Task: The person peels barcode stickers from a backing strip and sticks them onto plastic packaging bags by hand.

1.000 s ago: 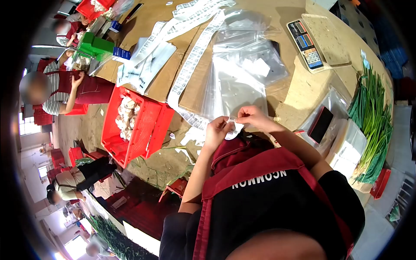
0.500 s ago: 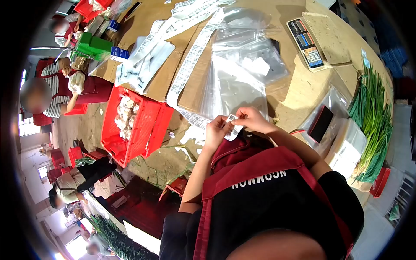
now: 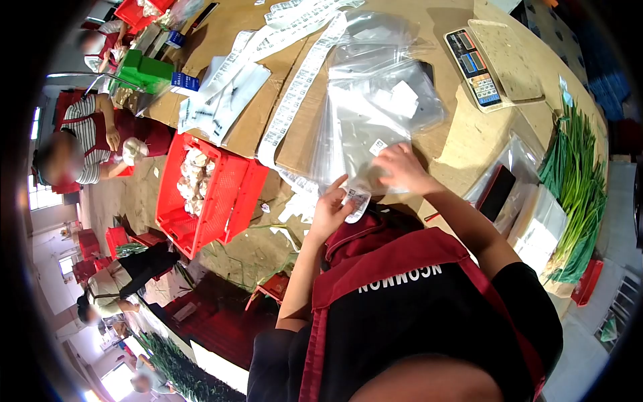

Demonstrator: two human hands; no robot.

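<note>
One squarish label [image 3: 378, 147], glossy bags [image 3: 353, 130]

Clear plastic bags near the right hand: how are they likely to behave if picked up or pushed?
The clear plastic bags would probably be floppy and light, since they look like thin, see-through film. Their glossy glare suggests a slippery surface. Pushed, the upper ones might slide over those beneath, as they lie loosely overlapped with uneven edges.

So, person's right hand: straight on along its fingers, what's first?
Probably the small white printed label by the right hand's fingertips, over the flat, clear plastic bags. Depth is unclear; it may meet the bags' surface first.
</note>
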